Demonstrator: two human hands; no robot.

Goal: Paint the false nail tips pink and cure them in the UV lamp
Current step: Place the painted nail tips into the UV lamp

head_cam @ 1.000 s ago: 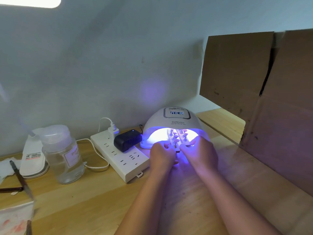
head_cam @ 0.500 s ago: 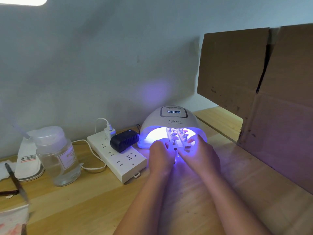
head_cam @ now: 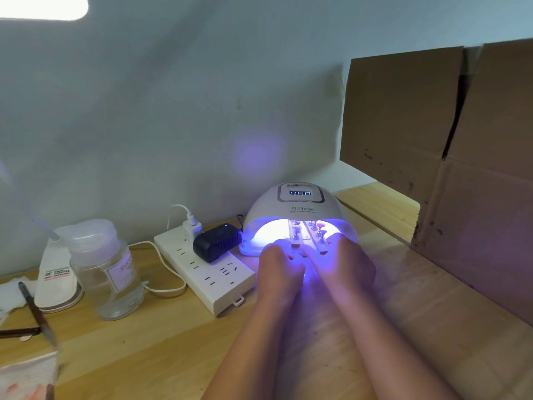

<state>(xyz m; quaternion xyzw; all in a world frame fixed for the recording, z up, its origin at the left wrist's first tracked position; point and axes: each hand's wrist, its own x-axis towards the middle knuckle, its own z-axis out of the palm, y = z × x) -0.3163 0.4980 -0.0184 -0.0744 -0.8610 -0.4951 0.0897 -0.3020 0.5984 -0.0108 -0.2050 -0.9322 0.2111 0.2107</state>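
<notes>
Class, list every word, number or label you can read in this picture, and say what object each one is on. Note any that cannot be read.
"SUN X5": on the white dome of the UV lamp; the small line beneath it is too blurred to read.
Display digits on the lamp's top: lit, but too blurred to read for certain.
Label on the clear bottle: too faint to read.
Print on the white pouch: too blurred to read.

A white power strip [head_cam: 202,265] lies beside a clear jar [head_cam: 105,269] near cardboard [head_cam: 450,157].
</notes>
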